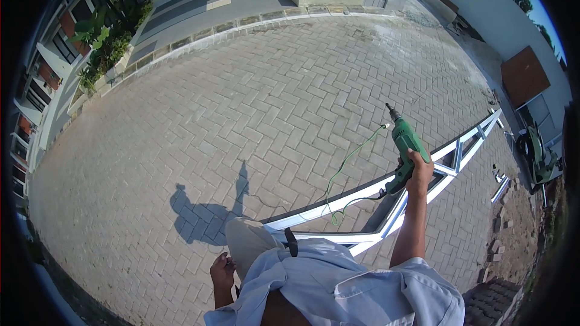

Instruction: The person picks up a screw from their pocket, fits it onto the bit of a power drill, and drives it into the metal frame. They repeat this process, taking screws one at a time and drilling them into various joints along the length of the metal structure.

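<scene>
A green power drill point(409, 139) is held up in my right hand point(420, 172), its bit pointing up and away from me. From its grip a cord point(341, 210) loops down past a metal truss frame point(338, 205). The truss, made of silvery bars, lies on the paving beyond and to the right of my body, and the drill is above it in view. My left hand point(223, 268) hangs low beside my knee, fingers curled; anything inside them is too small to make out.
Brick paving point(272, 84) stretches ahead. A kerb point(181, 42) and plants point(112, 48) border the left. At the right are a brown board point(524, 77) against a wall, a green machine point(541, 157), loose metal pieces point(500, 187) and scattered bricks.
</scene>
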Demonstrator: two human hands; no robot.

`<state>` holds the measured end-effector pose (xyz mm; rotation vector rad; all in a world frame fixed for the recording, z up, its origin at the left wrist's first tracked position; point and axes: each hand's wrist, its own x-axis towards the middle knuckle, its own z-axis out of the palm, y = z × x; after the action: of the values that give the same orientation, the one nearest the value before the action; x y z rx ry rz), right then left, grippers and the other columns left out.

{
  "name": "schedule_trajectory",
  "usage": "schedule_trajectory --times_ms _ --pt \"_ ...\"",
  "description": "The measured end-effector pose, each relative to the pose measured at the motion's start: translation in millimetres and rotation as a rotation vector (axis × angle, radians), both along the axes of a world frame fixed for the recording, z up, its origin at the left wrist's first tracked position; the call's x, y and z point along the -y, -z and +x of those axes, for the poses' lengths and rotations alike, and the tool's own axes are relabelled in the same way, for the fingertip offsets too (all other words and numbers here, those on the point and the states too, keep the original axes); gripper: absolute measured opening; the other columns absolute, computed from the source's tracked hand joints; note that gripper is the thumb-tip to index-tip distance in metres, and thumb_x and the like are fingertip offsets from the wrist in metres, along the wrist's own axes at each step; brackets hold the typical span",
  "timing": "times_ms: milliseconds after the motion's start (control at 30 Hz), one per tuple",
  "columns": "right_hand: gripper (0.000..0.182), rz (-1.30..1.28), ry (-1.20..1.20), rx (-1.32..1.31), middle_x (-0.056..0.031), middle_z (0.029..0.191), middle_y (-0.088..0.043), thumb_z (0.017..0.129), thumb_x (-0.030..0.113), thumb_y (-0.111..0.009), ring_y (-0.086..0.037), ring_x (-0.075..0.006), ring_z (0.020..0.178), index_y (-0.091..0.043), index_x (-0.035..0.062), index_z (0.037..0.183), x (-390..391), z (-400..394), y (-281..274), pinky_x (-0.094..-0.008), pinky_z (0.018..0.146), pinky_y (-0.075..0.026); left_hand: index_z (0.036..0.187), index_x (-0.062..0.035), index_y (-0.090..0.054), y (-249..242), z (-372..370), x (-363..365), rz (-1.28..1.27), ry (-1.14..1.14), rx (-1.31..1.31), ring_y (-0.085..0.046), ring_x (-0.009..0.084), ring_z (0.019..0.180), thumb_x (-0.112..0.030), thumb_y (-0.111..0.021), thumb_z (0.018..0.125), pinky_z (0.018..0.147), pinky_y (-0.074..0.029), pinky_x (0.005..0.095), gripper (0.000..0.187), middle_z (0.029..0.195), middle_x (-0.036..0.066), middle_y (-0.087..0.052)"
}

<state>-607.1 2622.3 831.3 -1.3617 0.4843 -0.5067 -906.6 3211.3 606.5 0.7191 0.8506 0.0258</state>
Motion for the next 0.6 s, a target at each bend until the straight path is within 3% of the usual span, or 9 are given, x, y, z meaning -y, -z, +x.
schedule_trajectory --times_ms 200,300,367,433,500,600 --pt "0.050 -0.002 0.175 -0.030 -0.0134 0.093 -0.069 0.077 0.010 -0.076 -0.068 -0.0214 0.072 -0.064 -0.0065 0.123 -28 14 10 -0.0335 0.066 -0.057 0.121 0.0020 -0.058 24 81 -50 0.089 0.245 -0.175 -0.069 0.0256 0.077 -0.013 -0.059 0.103 0.068 -0.061 0.0360 0.023 0.093 0.014 -0.067" --pt "0.050 -0.032 0.267 -0.016 -0.0141 0.095 -0.070 0.078 0.010 -0.077 -0.070 -0.0212 0.074 -0.065 -0.0062 0.123 -30 31 37 -0.0334 0.065 -0.058 0.112 -0.0015 -0.058 81 156 -101 0.079 0.398 -0.130 -0.068 0.0247 0.077 -0.013 -0.060 0.103 0.070 -0.059 0.0373 0.015 0.092 0.013 -0.067" --pt "0.052 -0.036 0.352 -0.040 -0.0142 0.096 -0.071 0.077 0.008 -0.078 -0.070 -0.0214 0.076 -0.065 -0.0065 0.125 -44 49 36 -0.0337 0.066 -0.059 0.110 -0.0033 -0.058 93 232 -119 0.031 0.369 -0.105 -0.068 0.0242 0.077 -0.012 -0.062 0.102 0.070 -0.059 0.0375 0.012 0.092 0.012 -0.067" --pt "0.052 -0.034 0.477 -0.086 -0.0141 0.096 -0.071 0.076 0.008 -0.079 -0.070 -0.0210 0.077 -0.065 -0.0070 0.124 -53 65 39 -0.0331 0.066 -0.059 0.106 -0.0063 -0.059 89 310 -141 -0.121 0.388 -0.012 -0.068 0.0236 0.081 -0.011 -0.064 0.100 0.072 -0.058 0.0366 0.009 0.092 0.010 -0.067" --pt "0.051 -0.074 0.564 -0.105 -0.0133 0.095 -0.071 0.077 0.007 -0.080 -0.070 -0.0203 0.078 -0.065 -0.0079 0.124 -52 93 26 -0.0321 0.068 -0.059 0.105 -0.0071 -0.060 67 392 -152 -0.007 0.368 -0.021 -0.068 0.0236 0.084 -0.011 -0.066 0.099 0.073 -0.058 0.0353 0.009 0.093 0.010 -0.068" --pt "0.050 -0.116 0.603 -0.031 -0.0129 0.095 -0.070 0.078 0.007 -0.080 -0.070 -0.0206 0.078 -0.065 -0.0077 0.123 -52 96 11 -0.0329 0.068 -0.059 0.107 -0.0081 -0.063 12 510 -156 0.056 0.524 0.145 -0.067 0.0209 0.085 -0.012 -0.068 0.098 0.075 -0.057 0.0330 0.010 0.092 0.007 -0.068"
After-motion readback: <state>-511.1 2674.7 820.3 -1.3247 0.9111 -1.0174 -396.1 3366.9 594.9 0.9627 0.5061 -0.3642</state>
